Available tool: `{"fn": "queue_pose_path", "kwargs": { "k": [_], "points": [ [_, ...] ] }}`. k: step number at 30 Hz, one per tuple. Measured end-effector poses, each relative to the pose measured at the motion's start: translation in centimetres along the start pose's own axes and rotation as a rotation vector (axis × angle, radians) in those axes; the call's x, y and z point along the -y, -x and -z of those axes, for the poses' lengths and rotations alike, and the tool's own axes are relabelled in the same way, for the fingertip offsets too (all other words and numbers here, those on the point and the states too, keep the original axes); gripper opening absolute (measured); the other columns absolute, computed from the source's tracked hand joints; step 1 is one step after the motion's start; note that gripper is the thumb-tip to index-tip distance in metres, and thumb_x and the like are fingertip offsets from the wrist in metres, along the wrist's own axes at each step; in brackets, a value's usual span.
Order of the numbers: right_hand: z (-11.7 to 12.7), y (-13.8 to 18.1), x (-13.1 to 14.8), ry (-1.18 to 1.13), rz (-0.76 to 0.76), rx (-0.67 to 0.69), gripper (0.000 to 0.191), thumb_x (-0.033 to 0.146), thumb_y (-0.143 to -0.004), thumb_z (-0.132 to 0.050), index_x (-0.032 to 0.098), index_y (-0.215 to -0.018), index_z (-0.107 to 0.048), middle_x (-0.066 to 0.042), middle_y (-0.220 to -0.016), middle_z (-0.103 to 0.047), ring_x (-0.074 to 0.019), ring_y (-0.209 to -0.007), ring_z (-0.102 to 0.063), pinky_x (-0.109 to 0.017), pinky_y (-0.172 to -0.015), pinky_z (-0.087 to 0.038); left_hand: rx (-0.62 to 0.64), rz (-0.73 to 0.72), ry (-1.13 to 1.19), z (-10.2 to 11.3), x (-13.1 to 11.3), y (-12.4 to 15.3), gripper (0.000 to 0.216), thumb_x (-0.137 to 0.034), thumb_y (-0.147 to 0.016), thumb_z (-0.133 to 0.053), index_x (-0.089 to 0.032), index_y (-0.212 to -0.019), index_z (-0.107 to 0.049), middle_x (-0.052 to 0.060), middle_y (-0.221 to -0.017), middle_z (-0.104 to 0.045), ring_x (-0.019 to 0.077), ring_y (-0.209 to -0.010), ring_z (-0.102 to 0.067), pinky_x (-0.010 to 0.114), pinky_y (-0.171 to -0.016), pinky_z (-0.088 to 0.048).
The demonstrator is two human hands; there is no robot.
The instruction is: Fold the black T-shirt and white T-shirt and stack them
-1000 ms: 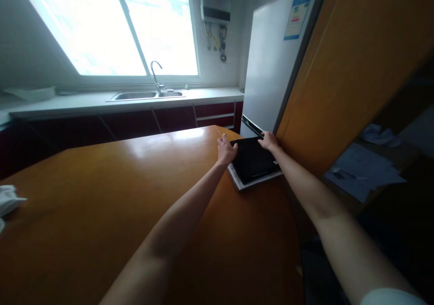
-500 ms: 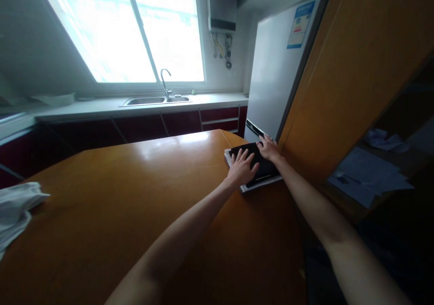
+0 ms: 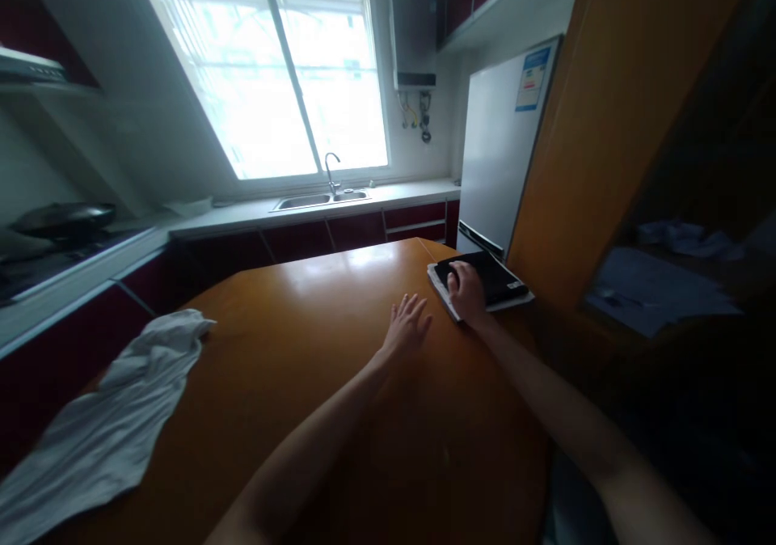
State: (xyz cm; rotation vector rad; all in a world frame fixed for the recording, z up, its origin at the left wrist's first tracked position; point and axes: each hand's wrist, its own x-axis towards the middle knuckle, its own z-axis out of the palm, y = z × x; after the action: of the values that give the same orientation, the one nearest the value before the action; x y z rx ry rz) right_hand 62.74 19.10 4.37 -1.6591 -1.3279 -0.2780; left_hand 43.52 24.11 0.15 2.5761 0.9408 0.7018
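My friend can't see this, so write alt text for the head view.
Right hand covers part of a flat black item atop a pale object; the left hand is spread over a wooden table, white cloth farther left.

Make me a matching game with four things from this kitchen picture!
Things:
1. Cloth
2. Left hand
3. Right hand
4. Faucet

Places and states:
A. Standing at the sink
B. At the edge of the flat black thing
C. Whitish and wrinkled
D. Fingers spread, apart from the flat black thing

Right pairs: 1-C, 2-D, 3-B, 4-A
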Motion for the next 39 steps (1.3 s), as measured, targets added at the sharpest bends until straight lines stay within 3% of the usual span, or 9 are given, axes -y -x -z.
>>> {"fn": "queue_pose_path", "kwargs": {
  "k": [4,8,12,16,21,26,34,37,39],
  "points": [
    [-4.9,5.6,6.7,-0.148,0.037,0.202,0.037,0.023,-0.095,-0.046,0.014,-0.126,-0.065,-0.014,-0.132,-0.062,-0.0240,-0.128,-0.051,-0.036,-0.114,-0.036,-0.031,0.179,-0.076,3.6,6.3,6.5,0.040,-0.035,-0.101,-0.048,-0.022,-0.138,-0.058,0.014,-0.155,-0.047,0.0321,-0.151,-0.030,0.056,-0.122,-0.022],
    [-8.6,9.3,11.3,-0.213,0.031,0.341,0.030,0.016,-0.092,-0.051,0.019,-0.114,-0.071,-0.009,-0.127,-0.064,-0.0211,-0.123,-0.055,-0.033,-0.110,-0.041,-0.067,0.309,-0.166,7.8,10.9,12.2,0.037,-0.034,-0.101,-0.046,-0.021,-0.131,-0.063,0.013,-0.148,-0.055,0.0316,-0.147,-0.038,0.055,-0.120,-0.027],
    [-10.6,11.2,14.8,-0.203,0.037,0.448,0.035,0.018,-0.092,-0.052,0.019,-0.123,-0.069,-0.010,-0.136,-0.061,-0.0212,-0.129,-0.052,-0.033,-0.111,-0.039,-0.064,0.403,-0.221,11.1,12.9,16.0,0.041,-0.038,-0.100,-0.045,-0.021,-0.134,-0.061,0.014,-0.151,-0.052,0.0321,-0.148,-0.036,0.057,-0.120,-0.025],
    [-11.8,12.7,17.1,-0.102,0.043,0.535,0.046,0.031,-0.097,-0.051,0.017,-0.140,-0.058,-0.015,-0.153,-0.047,-0.0262,-0.142,-0.040,-0.043,-0.118,-0.030,-0.049,0.431,-0.224,12.3,12.7,17.7,0.045,-0.041,-0.100,-0.048,-0.022,-0.139,-0.057,0.015,-0.156,-0.046,0.0319,-0.151,-0.031,0.059,-0.121,-0.020],
    [-13.0,14.9,17.7,0.116,0.069,0.675,0.059,0.043,-0.097,-0.051,0.015,-0.149,-0.050,-0.019,-0.162,-0.033,-0.0335,-0.153,-0.021,-0.056,-0.121,-0.013,-0.031,0.390,-0.194,11.6,12.1,18.6,0.050,-0.041,-0.099,-0.051,-0.023,-0.146,-0.052,0.013,-0.159,-0.041,0.0293,-0.152,-0.027,0.056,-0.123,-0.018],
    [-13.8,15.4,17.0,0.252,0.096,0.758,0.060,0.046,-0.099,-0.042,0.018,-0.152,-0.047,-0.016,-0.163,-0.034,-0.0305,-0.153,-0.024,-0.052,-0.121,-0.015,0.096,0.344,-0.238,10.9,12.3,19.0,0.053,-0.048,-0.099,-0.048,-0.027,-0.147,-0.051,0.011,-0.162,-0.037,0.0282,-0.153,-0.026,0.057,-0.124,-0.015],
    [-14.8,16.1,15.8,0.339,0.169,0.737,0.062,0.048,-0.100,-0.035,0.018,-0.152,-0.047,-0.016,-0.162,-0.035,-0.0314,-0.152,-0.025,-0.055,-0.120,-0.018,0.076,0.312,-0.193,10.6,12.6,19.8,0.056,-0.052,-0.099,-0.047,-0.024,-0.148,-0.050,0.012,-0.163,-0.035,0.0290,-0.153,-0.024,0.058,-0.124,-0.015],
    [-15.1,16.3,15.3,0.348,0.177,0.729,0.062,0.050,-0.099,-0.034,0.019,-0.152,-0.046,-0.015,-0.162,-0.036,-0.0311,-0.152,-0.026,-0.055,-0.120,-0.019,0.017,0.310,-0.115,10.5,12.9,19.7,0.046,-0.043,-0.097,-0.052,-0.024,-0.138,-0.060,0.010,-0.157,-0.045,0.0285,-0.151,-0.032,0.057,-0.124,-0.019],
    [-15.2,16.4,15.1,0.345,0.179,0.729,0.064,0.051,-0.099,-0.032,0.019,-0.152,-0.046,-0.015,-0.162,-0.036,-0.0308,-0.152,-0.026,-0.054,-0.120,-0.020,-0.051,0.329,-0.067,11.2,13.7,19.6,0.037,-0.035,-0.097,-0.053,-0.024,-0.130,-0.066,0.008,-0.147,-0.057,0.0245,-0.143,-0.044,0.049,-0.123,-0.028]
  ]
}}
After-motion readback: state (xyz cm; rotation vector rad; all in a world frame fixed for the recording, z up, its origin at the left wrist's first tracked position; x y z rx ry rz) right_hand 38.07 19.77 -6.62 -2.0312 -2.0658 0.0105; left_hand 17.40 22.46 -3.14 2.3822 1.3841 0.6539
